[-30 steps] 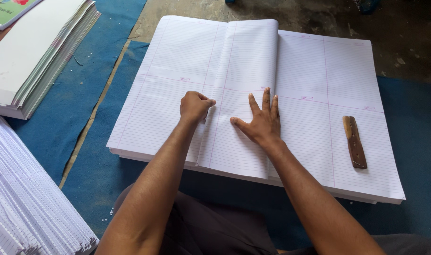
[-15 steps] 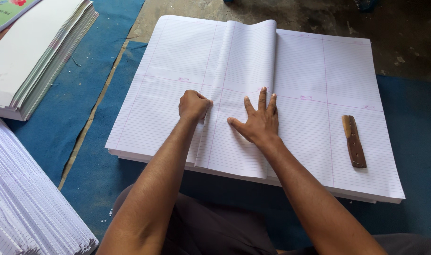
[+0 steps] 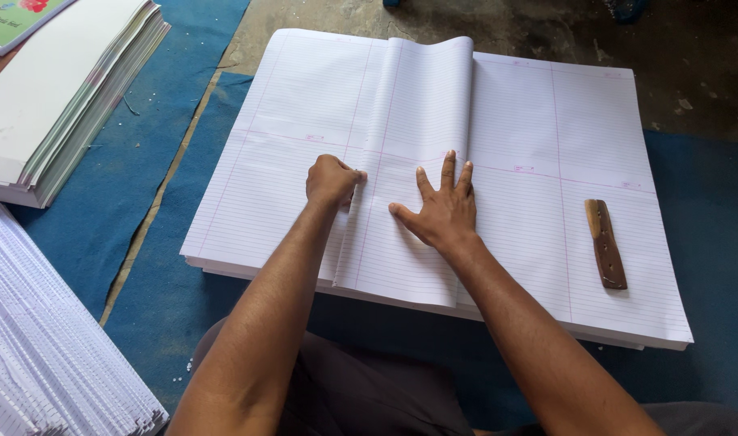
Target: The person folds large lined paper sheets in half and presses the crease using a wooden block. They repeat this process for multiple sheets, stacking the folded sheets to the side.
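- Pressing flat on a folded sheet (image 3: 409, 161), the right hand (image 3: 441, 211) lies palm down with its fingers (image 3: 448, 169) spread wide, gripping nothing.
- The left hand (image 3: 331, 179) is curled into a loose fist just left of the right hand, its knuckles resting on the paper at the fold line; the fingers are tucked in, and whether they pinch the sheet's edge cannot be told.
- The folded sheet is white, ruled with fine lines and pink margins. It runs from the far edge to the near edge of a big stack of ruled sheets (image 3: 248, 194), about midway across it, and its far end bulges up in a soft roll.
- The stack of ruled sheets lies on the floor, partly on a blue mat (image 3: 142, 210) and partly on bare grey concrete (image 3: 546, 32) at the far side.
- A dark wooden tool (image 3: 605, 244), long and narrow, lies flat on the right part of the stack, well apart from the right hand and near the stack's near right corner.
- At the far left corner of the view, a second pile of white sheets (image 3: 54, 105) sits on the blue mat, with a green-covered booklet (image 3: 13, 16) on top.
- At the near left corner, a fanned bundle of ruled paper edges (image 3: 37, 355) fills the view.
- Both forearms reach in from the near edge, over the person's dark-clothed lap (image 3: 361, 396).
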